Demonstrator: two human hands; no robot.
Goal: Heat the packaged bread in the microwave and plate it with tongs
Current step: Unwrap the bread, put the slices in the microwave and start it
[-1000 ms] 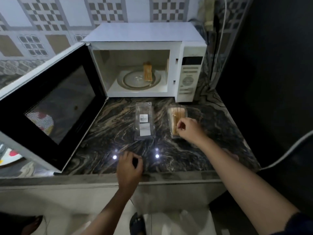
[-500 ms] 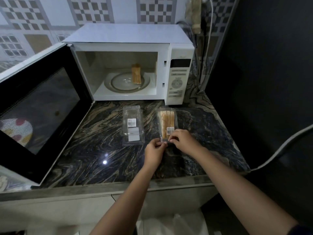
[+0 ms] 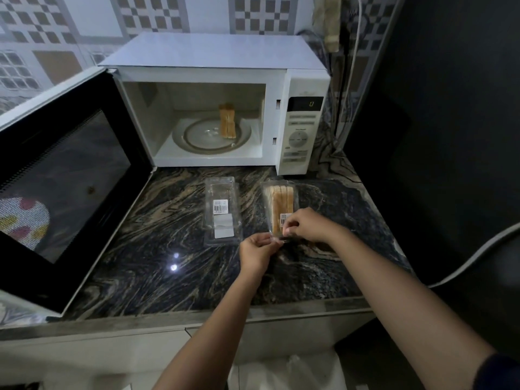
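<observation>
An empty clear pack (image 3: 222, 212) lies just left of the hands. The left hand (image 3: 257, 253) and right hand (image 3: 305, 225), close together, each pinch the near end of the packaged bread (image 3: 280, 201). Beyond them, bread slices (image 3: 227, 121) stand in the open microwave (image 3: 298, 130).

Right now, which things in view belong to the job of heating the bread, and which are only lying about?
For the job: full bread package, near end pinched by left hand and right hand; microwave, door open; bread slices on its turntable.
Lying about: clear package that looks empty; cables by the wall; plastic bag below the counter.
</observation>
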